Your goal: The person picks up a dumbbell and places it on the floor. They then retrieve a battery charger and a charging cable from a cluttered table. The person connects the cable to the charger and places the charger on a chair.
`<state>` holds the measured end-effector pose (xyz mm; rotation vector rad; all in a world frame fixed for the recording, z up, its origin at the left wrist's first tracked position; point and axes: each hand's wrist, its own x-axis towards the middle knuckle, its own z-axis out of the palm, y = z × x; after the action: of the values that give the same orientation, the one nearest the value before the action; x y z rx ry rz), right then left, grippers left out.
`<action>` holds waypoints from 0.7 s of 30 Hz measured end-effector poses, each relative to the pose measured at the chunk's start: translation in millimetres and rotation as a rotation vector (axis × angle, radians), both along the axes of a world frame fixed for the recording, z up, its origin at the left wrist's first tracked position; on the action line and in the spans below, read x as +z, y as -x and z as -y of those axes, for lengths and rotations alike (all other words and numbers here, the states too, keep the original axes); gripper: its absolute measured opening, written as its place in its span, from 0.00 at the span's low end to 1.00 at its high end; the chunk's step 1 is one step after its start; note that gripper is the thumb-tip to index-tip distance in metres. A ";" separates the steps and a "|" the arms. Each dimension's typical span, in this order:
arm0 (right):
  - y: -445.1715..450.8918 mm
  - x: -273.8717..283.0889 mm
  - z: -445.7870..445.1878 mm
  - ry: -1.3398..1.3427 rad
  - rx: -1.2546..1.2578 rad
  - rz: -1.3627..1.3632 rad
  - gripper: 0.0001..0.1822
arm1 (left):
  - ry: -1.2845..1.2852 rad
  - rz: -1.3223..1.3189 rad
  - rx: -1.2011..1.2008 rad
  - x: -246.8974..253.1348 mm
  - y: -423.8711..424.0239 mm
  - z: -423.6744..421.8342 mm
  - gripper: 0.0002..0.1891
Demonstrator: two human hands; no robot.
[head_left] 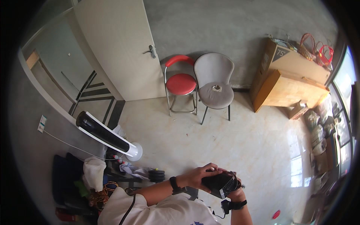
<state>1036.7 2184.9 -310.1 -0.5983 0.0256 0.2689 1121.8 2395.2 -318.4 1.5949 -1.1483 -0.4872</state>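
Both my hands hold a black box-shaped device with a vented metal edge point(217, 182) in front of my chest. My left hand point(203, 176) grips its left side, with fingers over the top. At its right end is my right hand point(237, 191), partly hidden behind the device. A dark cable loops over that end. Black straps circle both wrists, and a small black unit point(225, 206) sits on the right one.
A white and black tower fan point(107, 136) stands at the left, its cord running to a wall socket. Ahead are a red chair point(181, 84) and a grey chair point(216, 95). Cardboard boxes, a wooden piece point(292, 90) and several bags line the right side.
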 end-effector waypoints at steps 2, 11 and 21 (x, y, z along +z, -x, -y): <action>-35.8 -28.9 11.6 0.511 0.097 0.209 0.21 | 0.193 -0.059 -0.030 -14.9 -26.0 23.9 0.49; -210.0 -42.1 68.4 0.382 0.219 -0.102 0.21 | 0.171 -0.066 0.275 -31.1 -195.9 88.7 0.34; -392.6 -37.2 114.5 0.400 0.086 -0.280 0.28 | 0.132 -0.271 0.673 -31.1 -355.0 158.5 0.52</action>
<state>1429.3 2070.4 -347.3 -0.9569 0.3305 0.4342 1476.8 2236.7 -349.5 1.6239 -0.3878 -0.1658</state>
